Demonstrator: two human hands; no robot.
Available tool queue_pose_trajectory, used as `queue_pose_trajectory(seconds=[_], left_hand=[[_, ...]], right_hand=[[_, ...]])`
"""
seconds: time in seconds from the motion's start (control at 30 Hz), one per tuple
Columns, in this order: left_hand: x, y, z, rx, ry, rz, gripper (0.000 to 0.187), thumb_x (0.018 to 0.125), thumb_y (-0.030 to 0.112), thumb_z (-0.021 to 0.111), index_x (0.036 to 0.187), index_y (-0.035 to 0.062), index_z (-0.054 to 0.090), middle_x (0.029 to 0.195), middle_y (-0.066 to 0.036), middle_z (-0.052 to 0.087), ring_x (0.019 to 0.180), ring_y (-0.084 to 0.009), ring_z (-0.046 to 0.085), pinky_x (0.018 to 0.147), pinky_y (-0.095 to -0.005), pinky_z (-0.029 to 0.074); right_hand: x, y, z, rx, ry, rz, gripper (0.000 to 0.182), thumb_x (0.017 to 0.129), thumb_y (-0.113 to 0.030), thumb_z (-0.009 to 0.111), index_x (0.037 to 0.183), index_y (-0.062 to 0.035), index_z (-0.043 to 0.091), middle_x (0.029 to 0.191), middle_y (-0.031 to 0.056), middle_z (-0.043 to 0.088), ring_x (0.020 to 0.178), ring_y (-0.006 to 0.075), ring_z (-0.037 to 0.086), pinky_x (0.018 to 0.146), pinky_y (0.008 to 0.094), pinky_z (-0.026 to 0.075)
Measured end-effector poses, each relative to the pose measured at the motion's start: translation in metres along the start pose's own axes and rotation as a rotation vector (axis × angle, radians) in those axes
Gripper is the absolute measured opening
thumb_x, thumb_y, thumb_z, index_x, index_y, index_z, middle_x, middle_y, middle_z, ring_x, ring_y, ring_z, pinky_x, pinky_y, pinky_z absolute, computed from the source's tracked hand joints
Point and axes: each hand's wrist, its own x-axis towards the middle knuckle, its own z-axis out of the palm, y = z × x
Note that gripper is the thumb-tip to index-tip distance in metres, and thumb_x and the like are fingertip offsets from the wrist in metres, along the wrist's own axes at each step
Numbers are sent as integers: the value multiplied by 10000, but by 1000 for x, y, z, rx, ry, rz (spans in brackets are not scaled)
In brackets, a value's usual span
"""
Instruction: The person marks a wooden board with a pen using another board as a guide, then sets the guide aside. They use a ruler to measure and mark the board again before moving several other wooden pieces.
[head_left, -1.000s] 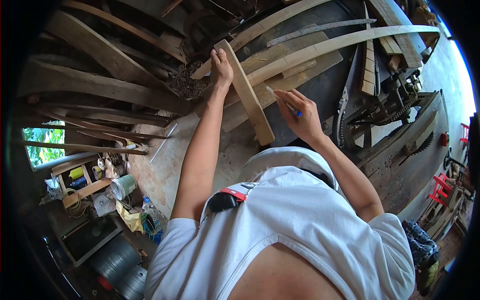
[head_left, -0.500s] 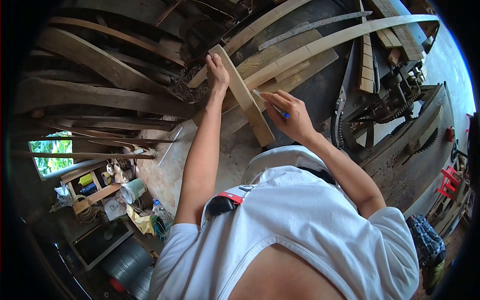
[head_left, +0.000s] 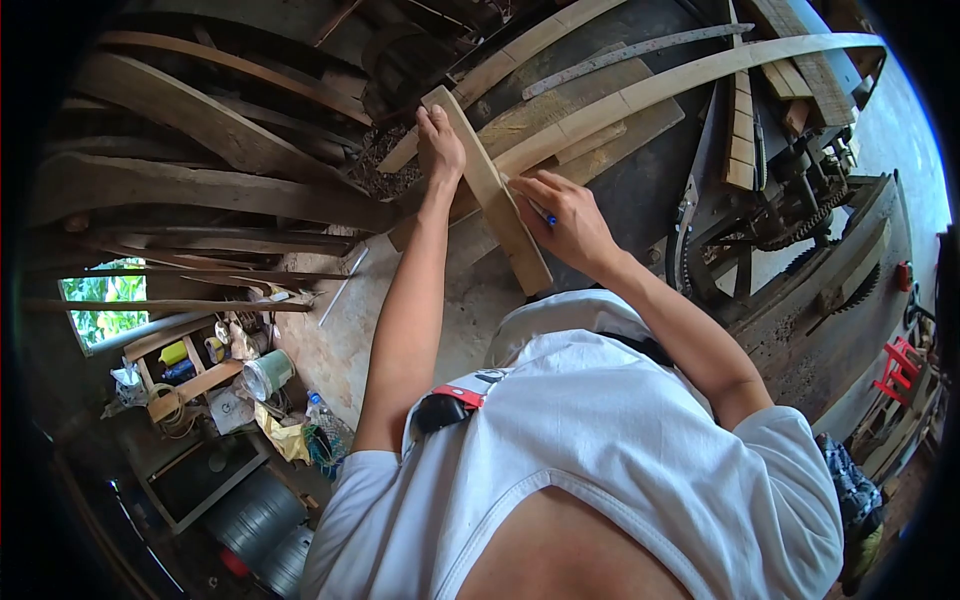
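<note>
A short wooden board (head_left: 521,254) lies crosswise against the end of a long curved plank (head_left: 640,98). My left hand (head_left: 440,145) is closed around the board's far part, thumb and fingers at its left edge. My right hand (head_left: 573,222) pinches a pen (head_left: 549,217) with a blue end; its tip is by the board's right edge, near where the plank meets it. Whether the tip touches wood cannot be made out. Under the plank is a wider flat board (head_left: 650,125).
A speckled narrow strip (head_left: 640,58) lies beyond the plank. On the right stand a chain mechanism (head_left: 800,240) and a toothed saw blade (head_left: 862,287). Long timbers (head_left: 200,190) lean at the left, above a bucket (head_left: 268,374) and clutter. A red chair (head_left: 895,368) is far right.
My right hand has moved slightly left and turned, bringing the pen closer to the board's edge. My left hand keeps its hold on the board. The whole view has shifted slightly.
</note>
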Motion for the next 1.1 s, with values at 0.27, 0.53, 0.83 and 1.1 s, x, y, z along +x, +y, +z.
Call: queue_pose_trajectory(seconds=[0.27, 0.53, 0.83, 1.1], left_hand=[[-5, 8, -2, -40, -9, -38, 731, 1099, 503, 324, 1508, -102, 365, 1498, -340, 465, 1388, -458, 467, 1142, -464, 386], [-3, 4, 1, -49, 20, -40, 730, 1095, 512, 330, 1509, -87, 378, 1501, -339, 461, 1396, -460, 459, 1149, -468, 383], [2, -8, 5, 44, 52, 11, 687, 1102, 484, 284, 1491, -74, 385, 1430, -347, 526, 1304, -484, 539, 1083, -503, 449], [1, -7, 5, 30, 81, 27, 679, 1105, 474, 282, 1468, -88, 399, 1434, -350, 519, 1310, -493, 528, 1090, -503, 441]], right_hand=[[14, 6, 1, 47, 9, -3, 223, 919, -110, 656, 1100, 12, 703, 880, 169, 645, 834, 360, 666, 717, 441, 547], [9, 5, 1, 17, -26, -4, 228, 932, -117, 640, 1115, 5, 696, 927, 176, 661, 867, 371, 673, 763, 451, 554], [5, 5, -3, 33, -57, 1, 250, 928, -116, 644, 1138, 11, 697, 966, 181, 677, 891, 380, 674, 787, 446, 561], [6, 9, -3, 14, -71, -39, 236, 931, -113, 638, 1126, 5, 700, 927, 177, 666, 864, 377, 670, 774, 445, 561]])
